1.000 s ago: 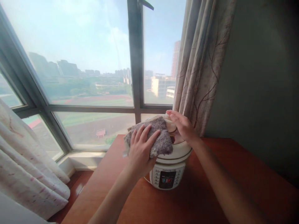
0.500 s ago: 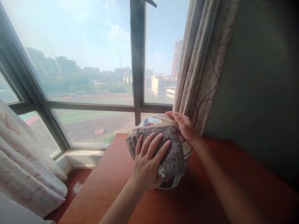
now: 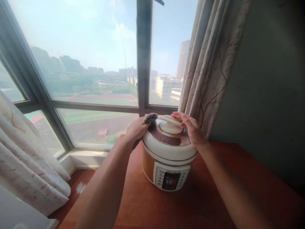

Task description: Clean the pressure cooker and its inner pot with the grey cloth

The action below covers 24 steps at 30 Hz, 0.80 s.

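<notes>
Head | left hand [image 3: 136,129] grips fuzzy grey cloth [image 3: 150,118]; round glossy cooker [image 3: 169,152]

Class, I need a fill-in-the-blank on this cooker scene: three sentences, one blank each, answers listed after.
1. The left hand presses a grey ____ against the far left side of the cooker.
2. The right hand rests on the lid's ____.
3. The cooker stands on a reddish wooden ____.

Missing words: cloth; knob; table.
</notes>
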Motion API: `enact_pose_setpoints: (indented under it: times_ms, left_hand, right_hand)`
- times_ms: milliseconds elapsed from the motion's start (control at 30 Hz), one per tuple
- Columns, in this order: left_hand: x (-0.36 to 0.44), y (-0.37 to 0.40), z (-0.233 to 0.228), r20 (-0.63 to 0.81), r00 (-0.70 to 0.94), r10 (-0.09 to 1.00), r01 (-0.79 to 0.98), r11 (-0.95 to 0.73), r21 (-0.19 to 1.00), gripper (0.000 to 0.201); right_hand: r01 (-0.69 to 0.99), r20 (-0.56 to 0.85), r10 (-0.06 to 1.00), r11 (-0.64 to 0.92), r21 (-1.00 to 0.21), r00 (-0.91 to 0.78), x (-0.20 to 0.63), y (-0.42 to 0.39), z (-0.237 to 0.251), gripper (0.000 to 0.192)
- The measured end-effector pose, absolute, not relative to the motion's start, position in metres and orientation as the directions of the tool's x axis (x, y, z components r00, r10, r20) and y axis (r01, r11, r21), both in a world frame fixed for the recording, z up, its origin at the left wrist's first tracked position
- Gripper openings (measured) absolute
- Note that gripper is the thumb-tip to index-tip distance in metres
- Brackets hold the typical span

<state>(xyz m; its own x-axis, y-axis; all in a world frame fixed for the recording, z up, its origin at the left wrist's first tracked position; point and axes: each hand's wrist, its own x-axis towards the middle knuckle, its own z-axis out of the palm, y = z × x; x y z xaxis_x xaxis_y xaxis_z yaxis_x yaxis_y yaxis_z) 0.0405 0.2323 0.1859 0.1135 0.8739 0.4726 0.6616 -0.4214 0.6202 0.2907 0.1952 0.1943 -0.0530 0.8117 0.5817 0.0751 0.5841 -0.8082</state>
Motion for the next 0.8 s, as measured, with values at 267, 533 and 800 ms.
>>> enact_pose_setpoints:
  times_ms: [267,533,800]
  left_hand:
    - [0.035,0.212,0.167,0.531,0.057,0.845,0.553,-0.470,0.688,0.045]
    - [0.066,0.127,0.147,0.737,0.320,0.595,0.645,-0.707,0.291,0.067]
    - [0.060,0.152,0.182,0.619,0.352,0.702,0.666,-0.652,0.362,0.064]
  right_hand:
    - [0.110,0.589,0.806,0.592,-0.798,-0.065,0.293,0.195,0.194,0.044]
    - [0.085,0.587,0.805,0.592,-0.801,-0.080,0.295,0.195,0.192,0.052]
    - [0.006,0.577,0.813,0.580,-0.815,-0.076,0.296,0.198,0.188,0.059]
